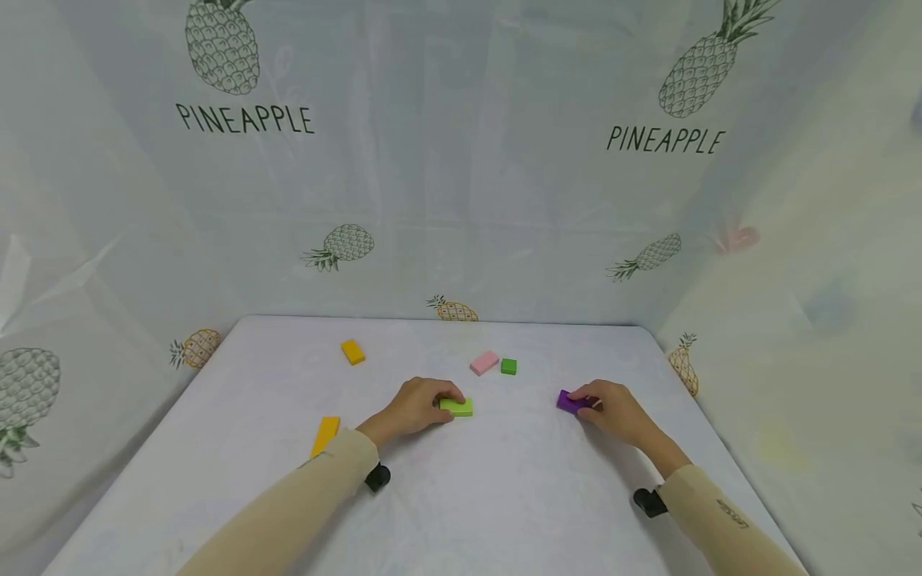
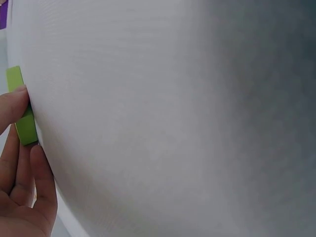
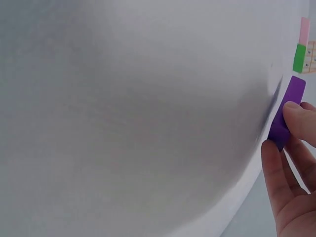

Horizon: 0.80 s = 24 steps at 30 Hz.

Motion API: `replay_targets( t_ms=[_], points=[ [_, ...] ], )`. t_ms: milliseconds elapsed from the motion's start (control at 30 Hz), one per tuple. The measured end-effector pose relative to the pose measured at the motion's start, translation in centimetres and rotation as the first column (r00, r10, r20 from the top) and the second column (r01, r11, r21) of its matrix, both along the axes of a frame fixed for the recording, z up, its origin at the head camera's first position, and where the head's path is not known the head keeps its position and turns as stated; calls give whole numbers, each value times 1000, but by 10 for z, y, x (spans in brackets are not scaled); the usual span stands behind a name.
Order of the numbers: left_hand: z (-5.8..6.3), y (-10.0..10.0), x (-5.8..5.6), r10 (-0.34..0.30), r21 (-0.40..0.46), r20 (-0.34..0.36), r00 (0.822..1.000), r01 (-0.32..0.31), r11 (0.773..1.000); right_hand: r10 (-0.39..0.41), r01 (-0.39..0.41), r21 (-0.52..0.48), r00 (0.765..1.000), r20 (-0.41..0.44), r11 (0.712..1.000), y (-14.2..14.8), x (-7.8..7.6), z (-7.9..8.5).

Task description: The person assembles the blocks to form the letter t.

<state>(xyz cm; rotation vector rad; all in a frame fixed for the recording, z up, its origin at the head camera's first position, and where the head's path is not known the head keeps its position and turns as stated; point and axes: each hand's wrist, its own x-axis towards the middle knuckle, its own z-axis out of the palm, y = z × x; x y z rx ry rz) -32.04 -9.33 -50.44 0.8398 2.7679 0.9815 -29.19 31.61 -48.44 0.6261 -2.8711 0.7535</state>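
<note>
Near the middle of the white table, my left hand (image 1: 416, 406) pinches a light green block (image 1: 457, 408) between thumb and fingers. The same light green block (image 2: 28, 129) shows at the left edge of the left wrist view, the thumb lying across it. Farther right, my right hand (image 1: 614, 410) grips a purple block (image 1: 569, 402) by its near end. In the right wrist view the purple block (image 3: 295, 91) is tilted, with a shadow beside it on the cloth. Whether it touches the table I cannot tell.
Behind the hands lie a pink block (image 1: 484, 363) and a small green block (image 1: 509, 366), close together. One yellow block (image 1: 353, 352) is at the back left; another yellow block (image 1: 326, 434) is partly hidden by the left sleeve. A pineapple-print curtain (image 1: 461, 176) surrounds the white table (image 1: 490, 496).
</note>
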Motion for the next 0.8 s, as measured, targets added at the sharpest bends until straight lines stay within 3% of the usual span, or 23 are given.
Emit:
replay_targets(
  t_ms=[800],
  points=[
    [-1, 0, 1, 11, -20, -5, 1000, -11, 1000, 86, -87, -28, 996, -20, 996, -36, -6, -1]
  ],
)
